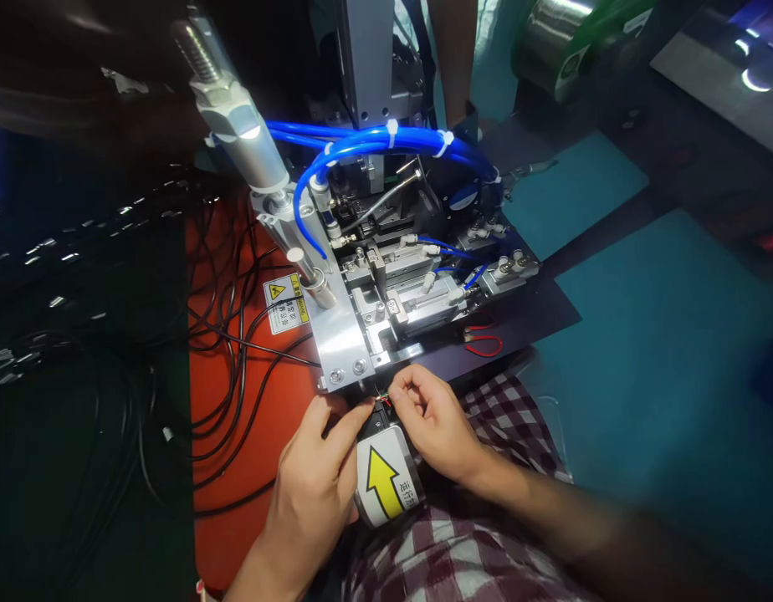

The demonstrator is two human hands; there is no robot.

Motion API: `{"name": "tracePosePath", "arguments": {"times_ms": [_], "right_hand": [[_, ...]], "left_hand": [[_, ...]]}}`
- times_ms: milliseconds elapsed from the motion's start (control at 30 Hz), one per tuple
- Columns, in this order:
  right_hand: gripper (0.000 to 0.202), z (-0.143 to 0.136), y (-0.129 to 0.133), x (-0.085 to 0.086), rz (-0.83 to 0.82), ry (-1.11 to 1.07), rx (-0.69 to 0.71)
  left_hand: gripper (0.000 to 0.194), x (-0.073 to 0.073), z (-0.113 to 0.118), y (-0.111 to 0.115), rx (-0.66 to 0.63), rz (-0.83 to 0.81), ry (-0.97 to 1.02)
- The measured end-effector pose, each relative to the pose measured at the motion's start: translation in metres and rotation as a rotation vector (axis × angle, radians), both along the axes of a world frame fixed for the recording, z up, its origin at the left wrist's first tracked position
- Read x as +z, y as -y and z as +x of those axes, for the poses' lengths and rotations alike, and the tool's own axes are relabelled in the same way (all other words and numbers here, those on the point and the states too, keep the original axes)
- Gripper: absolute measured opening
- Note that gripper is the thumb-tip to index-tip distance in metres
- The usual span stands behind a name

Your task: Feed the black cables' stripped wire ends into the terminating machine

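Both of my hands meet at the front end of a metal machine [345, 334]. With thumb and forefinger, my right hand [440, 422] pinches a small bunch of thin coloured wires [385, 398], red and green among them. My left hand [317, 477] is closed in a pinch at the wires' other end; what lies between its fingertips is too small to make out. Just below the fingertips runs a narrow dark track [379, 418]. Beneath it, between my wrists, is a white plate with a yellow arrow [383, 485].
Blue air hoses [386, 138] arch over the machine beside an upright cylinder [248, 142]. Black cables [236, 385] lie tangled on the orange surface [214, 535] at left. A red wire loop [487, 344] rests to the right, near a teal mat [650, 359]. Behind stands a wire spool [553, 42].
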State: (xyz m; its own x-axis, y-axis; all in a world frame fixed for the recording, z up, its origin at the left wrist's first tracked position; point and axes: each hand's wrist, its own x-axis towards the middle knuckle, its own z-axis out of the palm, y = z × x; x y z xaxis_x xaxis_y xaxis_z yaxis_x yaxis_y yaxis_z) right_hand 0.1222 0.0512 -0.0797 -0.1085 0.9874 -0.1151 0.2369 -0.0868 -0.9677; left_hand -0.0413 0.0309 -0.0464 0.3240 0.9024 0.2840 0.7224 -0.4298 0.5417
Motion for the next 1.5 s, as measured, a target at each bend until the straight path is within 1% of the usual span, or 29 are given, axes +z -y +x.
{"name": "tracePosePath", "arguments": {"times_ms": [100, 267, 400, 533, 667, 767, 900, 1033, 1067, 1133, 1233, 1367, 1400, 1500], "right_hand": [[0.015, 0.000, -0.001, 0.005, -0.042, 0.024, -0.007], [0.016, 0.000, -0.004, 0.015, -0.093, 0.125, -0.010], [0.016, -0.001, -0.006, 0.018, -0.171, 0.128, -0.018], [0.018, -0.002, -0.006, 0.016, -0.238, 0.064, -0.023], [0.019, -0.001, -0.008, 0.014, -0.303, 0.011, -0.011], [0.018, 0.000, -0.010, 0.016, -0.337, -0.028, 0.002], [0.016, 0.001, -0.016, 0.018, -0.455, -0.154, 0.031], [0.022, 0.000, -0.021, 0.019, -0.557, -0.304, 0.062], [0.023, 0.000, -0.021, 0.019, -0.558, -0.306, 0.068], [0.020, 0.000, -0.019, 0.018, -0.508, -0.257, 0.047], [0.014, 0.001, -0.015, 0.015, -0.410, -0.213, 0.010], [0.020, 0.006, -0.012, 0.011, -0.427, -0.268, 0.095], [0.020, 0.007, -0.012, 0.011, -0.393, -0.244, 0.090], [0.017, 0.008, -0.011, 0.013, -0.219, -0.113, 0.026]], "left_hand": [[0.030, 0.001, 0.000, 0.000, -0.012, -0.006, -0.004], [0.030, 0.002, -0.002, 0.001, -0.013, 0.000, -0.027], [0.029, 0.002, -0.003, 0.001, -0.032, -0.002, -0.054], [0.032, 0.003, -0.004, 0.001, -0.059, -0.006, -0.110], [0.034, 0.005, -0.002, 0.001, -0.056, -0.006, -0.178], [0.036, 0.006, 0.000, 0.001, -0.048, 0.026, -0.240], [0.036, 0.007, 0.004, 0.001, -0.021, 0.044, -0.290], [0.037, 0.006, 0.005, 0.004, 0.000, 0.049, -0.315], [0.037, 0.005, 0.005, 0.005, 0.002, 0.045, -0.316], [0.038, 0.004, 0.003, 0.005, 0.010, 0.016, -0.302], [0.039, 0.002, -0.001, 0.004, -0.018, -0.043, -0.203], [0.040, 0.001, -0.006, 0.001, -0.071, -0.079, -0.076], [0.040, 0.001, -0.007, 0.001, -0.066, -0.079, -0.067], [0.042, 0.000, -0.007, 0.001, -0.062, -0.078, -0.063]]}}
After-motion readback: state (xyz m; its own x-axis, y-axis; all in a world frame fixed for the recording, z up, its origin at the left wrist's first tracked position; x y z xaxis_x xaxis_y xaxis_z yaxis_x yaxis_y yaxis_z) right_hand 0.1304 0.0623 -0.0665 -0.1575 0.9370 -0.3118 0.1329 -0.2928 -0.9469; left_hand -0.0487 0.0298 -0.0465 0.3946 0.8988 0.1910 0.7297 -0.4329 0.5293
